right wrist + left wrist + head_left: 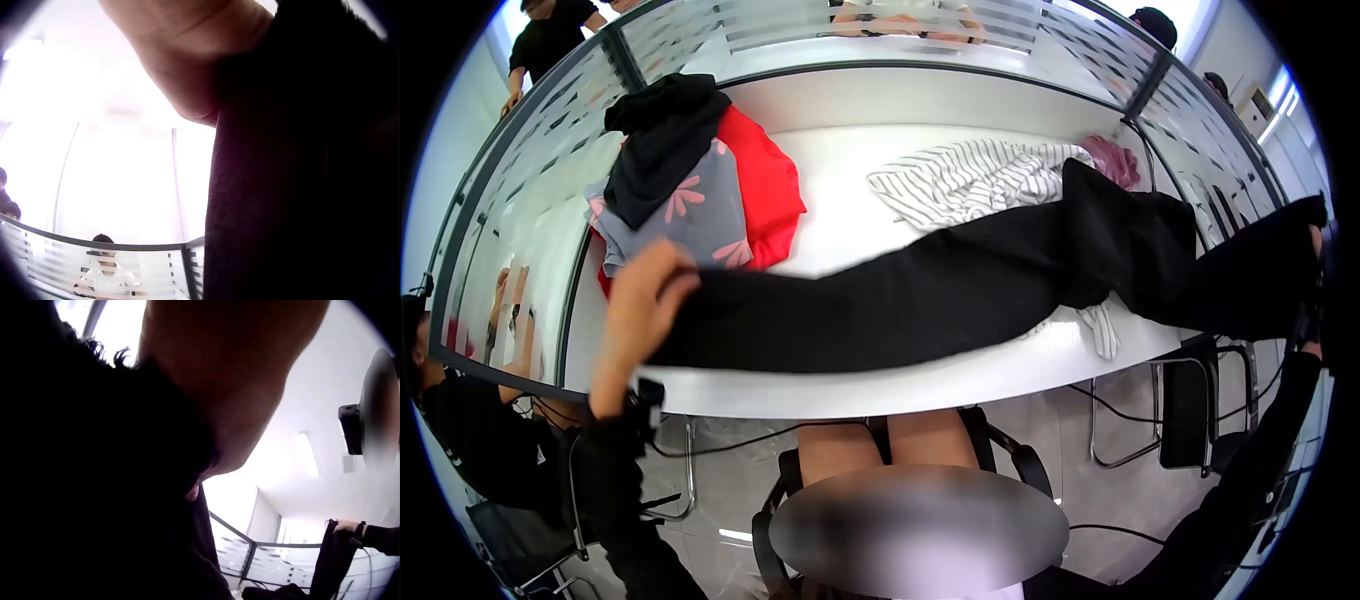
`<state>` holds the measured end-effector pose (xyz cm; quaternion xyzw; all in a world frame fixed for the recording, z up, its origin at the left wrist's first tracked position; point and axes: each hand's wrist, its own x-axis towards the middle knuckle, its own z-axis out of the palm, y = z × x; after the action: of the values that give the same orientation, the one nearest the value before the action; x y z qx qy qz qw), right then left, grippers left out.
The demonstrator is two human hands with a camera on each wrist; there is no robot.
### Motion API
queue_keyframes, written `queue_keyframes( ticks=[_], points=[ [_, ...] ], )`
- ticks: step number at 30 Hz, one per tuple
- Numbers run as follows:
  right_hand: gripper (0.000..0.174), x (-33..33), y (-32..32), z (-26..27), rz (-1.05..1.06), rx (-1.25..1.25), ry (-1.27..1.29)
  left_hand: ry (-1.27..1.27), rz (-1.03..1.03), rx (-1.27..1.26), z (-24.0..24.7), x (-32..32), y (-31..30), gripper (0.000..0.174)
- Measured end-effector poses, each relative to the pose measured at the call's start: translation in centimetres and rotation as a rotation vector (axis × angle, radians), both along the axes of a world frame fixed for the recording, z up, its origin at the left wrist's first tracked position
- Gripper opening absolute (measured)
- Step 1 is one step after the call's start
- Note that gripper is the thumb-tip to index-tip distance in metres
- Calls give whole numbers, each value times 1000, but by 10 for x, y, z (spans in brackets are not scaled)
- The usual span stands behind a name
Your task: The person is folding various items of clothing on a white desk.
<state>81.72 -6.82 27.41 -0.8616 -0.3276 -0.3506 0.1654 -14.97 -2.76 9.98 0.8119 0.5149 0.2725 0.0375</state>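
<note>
A long black garment (870, 300), possibly trousers, stretches across the table between the two hands. Its left end is pinched by my left hand (645, 300), thumb against fingers, above the table's left part. At the far right of the head view, my right hand (1315, 240) grips the other end, raised off the table and mostly hidden behind the cloth. The left wrist view also catches that right hand (347, 525), high up with the cloth hanging below it. In the right wrist view, dark fabric (262, 206) drops from beneath the hand. The garment's middle is bunched near the right side.
A pile with a black cloth (665, 150), a grey flowered cloth (690, 210) and a red cloth (765, 190) lies at the back left. A striped white garment (970, 180) and a pink cloth (1112, 160) lie back right. Partitions (940, 65) border the table.
</note>
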Motion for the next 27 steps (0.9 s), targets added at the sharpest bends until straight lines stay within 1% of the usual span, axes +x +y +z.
queue_keyframes(
  ticks=[1, 2, 3, 4, 5, 6, 7, 8, 9, 11, 12, 13, 14, 16, 18, 19, 20, 21, 22, 23, 24, 25, 27],
  points=[
    [45, 2, 1, -5, 15, -13, 4, 44, 23, 108, 26, 12, 12, 11],
    [46, 0, 5, -8, 30, -27, 5, 58, -30, 254, 44, 17, 32, 10],
    [47, -2, 9, -11, 42, -40, 4, 172, -43, 428, 66, 19, 52, 12],
    [47, -3, 14, -12, 51, -45, 2, 266, 2, 580, 89, 14, 67, 14],
    [48, -5, 17, -14, 57, -51, 4, 290, -2, 791, 118, 15, 67, 13],
    [49, -6, 18, -18, 60, -55, 11, 379, 60, 1081, 144, 15, 58, 13],
    [50, -7, 17, -21, 60, -57, 16, 563, 192, 1270, 162, 0, 43, 16],
    [50, -6, 15, -26, 53, -64, 21, 517, 199, 1360, 167, -16, 27, 15],
    [51, -6, 13, -30, 49, -67, 22, 391, 115, 1374, 160, -35, 9, 14],
    [53, -5, 11, -36, 36, -89, 20, 193, -75, 1241, 124, -71, -15, 12],
    [53, -5, 11, -39, 28, -93, 17, 142, -97, 1052, 97, -79, -25, 11],
    [54, -5, 10, -41, 18, -99, 13, 108, 4, 758, 69, -78, -34, 12],
    [55, -7, 10, -42, 14, -106, 0, 174, 130, 420, 47, -79, -42, 13],
    [56, -14, 23, -37, 16, -121, -55, 124, 207, -188, 28, -57, -40, 14],
    [58, -32, 44, -29, 37, -124, -157, 128, 183, -326, -10, -60, -34, 14],
    [58, -43, 55, -27, 53, -112, -221, 67, 146, -310, -20, -53, -35, 12],
    [53, -65, 66, -29, 124, -83, -299, 42, 167, -251, -27, -50, -34, 13],
    [60, -114, 71, -25, 51, -261, -154, 16, 189, -189, -32, -49, -32, 13],
    [62, -168, 76, -30, 90, -278, -34, -11, 211, -128, -37, -48, -30, 14],
    [59, -236, 73, -56, 559, 18, -388, -124, 247, -130, -43, -50, -28, 17],
    [55, -318, 65, -65, 498, -184, -161, -102, 260, -80, -44, -48, -28, 18],
    [55, -372, 62, -79, 697, -308, -64, -79, 273, -31, -44, -44, -28, 18],
    [60, -410, 77, -136, 1053, -478, -213, -72, 305, 48, -49, -40, -29, 22]
  ],
)
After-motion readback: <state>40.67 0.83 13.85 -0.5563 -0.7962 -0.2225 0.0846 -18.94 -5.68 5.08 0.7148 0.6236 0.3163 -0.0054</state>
